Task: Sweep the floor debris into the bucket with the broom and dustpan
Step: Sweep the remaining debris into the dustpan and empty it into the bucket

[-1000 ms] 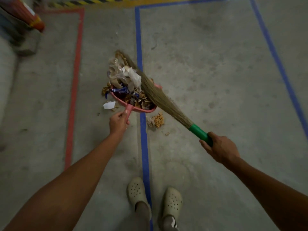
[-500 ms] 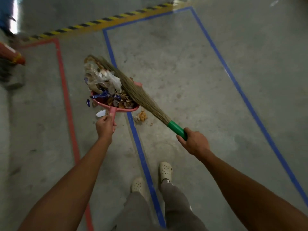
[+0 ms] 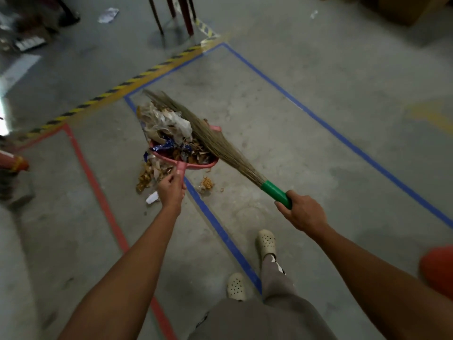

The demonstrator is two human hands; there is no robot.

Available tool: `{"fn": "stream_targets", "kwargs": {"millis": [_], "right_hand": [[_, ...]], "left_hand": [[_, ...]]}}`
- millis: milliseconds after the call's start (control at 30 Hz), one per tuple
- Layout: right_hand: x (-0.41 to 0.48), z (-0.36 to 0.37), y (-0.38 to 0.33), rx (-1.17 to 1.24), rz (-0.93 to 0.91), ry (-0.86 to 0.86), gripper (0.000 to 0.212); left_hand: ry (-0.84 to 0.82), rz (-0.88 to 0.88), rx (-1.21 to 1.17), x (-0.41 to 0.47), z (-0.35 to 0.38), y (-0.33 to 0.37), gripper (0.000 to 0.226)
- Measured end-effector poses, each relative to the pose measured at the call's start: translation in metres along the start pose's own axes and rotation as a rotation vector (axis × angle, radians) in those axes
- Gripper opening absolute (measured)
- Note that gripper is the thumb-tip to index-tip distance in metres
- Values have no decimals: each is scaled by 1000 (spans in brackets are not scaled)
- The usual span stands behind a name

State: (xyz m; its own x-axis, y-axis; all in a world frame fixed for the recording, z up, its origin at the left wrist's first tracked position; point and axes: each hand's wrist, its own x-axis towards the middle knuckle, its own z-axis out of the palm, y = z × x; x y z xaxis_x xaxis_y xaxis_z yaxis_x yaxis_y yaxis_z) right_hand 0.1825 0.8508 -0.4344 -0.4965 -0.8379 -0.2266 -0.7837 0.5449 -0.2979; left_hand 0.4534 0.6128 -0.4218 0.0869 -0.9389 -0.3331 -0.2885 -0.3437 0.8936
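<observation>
My left hand (image 3: 171, 190) grips the handle of a pink dustpan (image 3: 196, 165), which is lifted off the floor and heaped with plastic wrappers, paper and brown scraps (image 3: 169, 126). My right hand (image 3: 302, 212) holds the green grip of a straw broom (image 3: 215, 141); its bristles lie across the heap and press on it. Brown scraps (image 3: 149, 175), a white slip (image 3: 152, 198) and small crumbs (image 3: 207, 184) lie on the concrete below the pan. An orange round shape (image 3: 438, 268) shows at the right edge; I cannot tell whether it is the bucket.
Blue tape (image 3: 220, 229) and red tape (image 3: 98, 190) run along the floor, with a yellow-black hazard strip (image 3: 110, 90) beyond. Chair legs (image 3: 171, 13) stand at the top, clutter (image 3: 27, 33) at top left. My feet in pale clogs (image 3: 266, 241) are below.
The view has swung to the right and up as I step forward. The loaded dustpan stays lifted under the broom, and some brown scraps now lie beneath it.
</observation>
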Motion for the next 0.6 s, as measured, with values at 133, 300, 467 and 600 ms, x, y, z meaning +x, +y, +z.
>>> {"fn": "stream_targets", "kwargs": {"millis": [133,300,467,600], "right_hand": [[-49,-7,10,40,103,28,43],[-97,-20,41,52,221,94,44],[-142,-38,91,90,350,164,43],[-181,-56,145,126,450,210,42]], "left_hand": [[-91,50,45,-23,12,3,25],[-214,132,109,-58,44,18,25],[-352,202,108,-106,100,35,31],[-451,240,116,-160,159,48,35]]}}
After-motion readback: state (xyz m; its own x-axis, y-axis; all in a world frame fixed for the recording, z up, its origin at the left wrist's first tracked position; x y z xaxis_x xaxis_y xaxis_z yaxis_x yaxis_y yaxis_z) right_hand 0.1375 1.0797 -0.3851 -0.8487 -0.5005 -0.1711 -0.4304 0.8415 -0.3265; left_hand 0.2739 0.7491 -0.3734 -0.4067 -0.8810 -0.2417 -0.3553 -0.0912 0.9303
